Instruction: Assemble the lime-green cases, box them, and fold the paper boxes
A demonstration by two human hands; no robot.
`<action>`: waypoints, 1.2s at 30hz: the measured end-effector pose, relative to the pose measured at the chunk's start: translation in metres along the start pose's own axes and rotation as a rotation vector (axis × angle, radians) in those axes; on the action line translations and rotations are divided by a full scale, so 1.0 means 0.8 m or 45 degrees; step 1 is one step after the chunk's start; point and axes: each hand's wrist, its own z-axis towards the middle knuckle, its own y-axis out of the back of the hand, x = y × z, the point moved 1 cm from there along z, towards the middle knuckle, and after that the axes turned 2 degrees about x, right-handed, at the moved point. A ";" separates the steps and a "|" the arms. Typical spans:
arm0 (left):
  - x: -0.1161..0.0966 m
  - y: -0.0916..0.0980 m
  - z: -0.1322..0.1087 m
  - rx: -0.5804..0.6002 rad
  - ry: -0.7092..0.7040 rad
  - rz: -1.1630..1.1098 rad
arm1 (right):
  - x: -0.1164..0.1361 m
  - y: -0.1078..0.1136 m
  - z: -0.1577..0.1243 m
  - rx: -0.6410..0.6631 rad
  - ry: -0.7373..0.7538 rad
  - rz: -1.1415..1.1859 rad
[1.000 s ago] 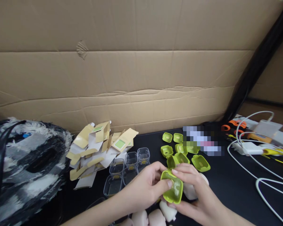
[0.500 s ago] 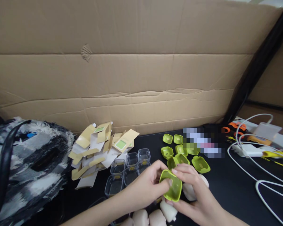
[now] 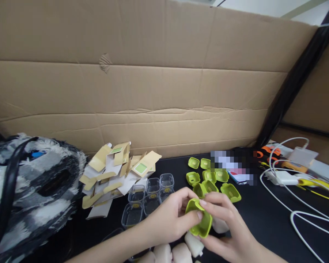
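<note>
Green container (image 3: 205, 223) more tilted than before, pinched in both hands (image 3: 175, 215) (image 3: 228, 221), left thumb (image 3: 193, 219) inside.

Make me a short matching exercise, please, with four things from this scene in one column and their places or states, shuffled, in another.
Things:
1. opened cartons
2. one green cup
3. white adapter
4. square tubs

Places or states:
A. gripped between the left hand and the right hand
B. see-through, beyond the left forearm
C. heaped near the cardboard wall
D. toward the picture's right edge

Pairs: 1-C, 2-A, 3-D, 4-B.
</note>
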 end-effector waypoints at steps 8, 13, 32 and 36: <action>-0.020 0.006 -0.003 -0.117 -0.209 0.038 | 0.003 0.005 0.031 0.033 0.079 -0.131; -0.042 0.031 -0.009 -0.324 -0.256 0.180 | -0.030 0.023 0.093 0.101 0.091 -0.236; 0.007 0.023 -0.006 0.043 -0.060 1.851 | -0.125 -0.056 0.115 0.827 -0.516 -0.476; 0.009 0.024 -0.003 0.036 0.028 1.867 | -0.120 -0.043 0.106 0.711 -0.497 -0.379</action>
